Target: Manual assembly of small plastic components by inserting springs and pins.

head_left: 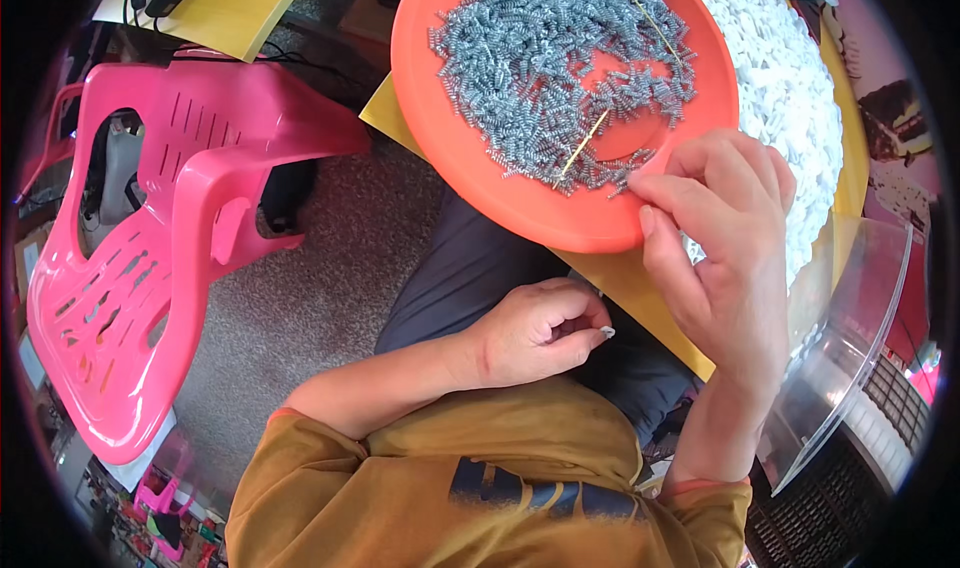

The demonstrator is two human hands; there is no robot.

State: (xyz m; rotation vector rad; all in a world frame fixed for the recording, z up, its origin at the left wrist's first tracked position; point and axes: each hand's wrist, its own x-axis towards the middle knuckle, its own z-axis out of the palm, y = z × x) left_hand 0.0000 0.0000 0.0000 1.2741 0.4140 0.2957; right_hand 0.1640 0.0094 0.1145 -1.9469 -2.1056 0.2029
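Springs (530, 68) on orange tray (560, 223), yellow strips (581, 150) across, pink chair (194, 228) left

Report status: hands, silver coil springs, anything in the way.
Left hand pinching a small whitish piece. Right hand at near edge of silver coil springs on round orange plastic tray. Thin yellow strips lie among the springs.

spring pile (530, 58) cut off at top; white piece (608, 332) partly hidden by left fingers (574, 349)

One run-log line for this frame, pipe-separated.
left hand: pinching small pale piece above lap | right hand: at edge of metal springs on orange tray, grip unclear | white pieces: heaped right of tray
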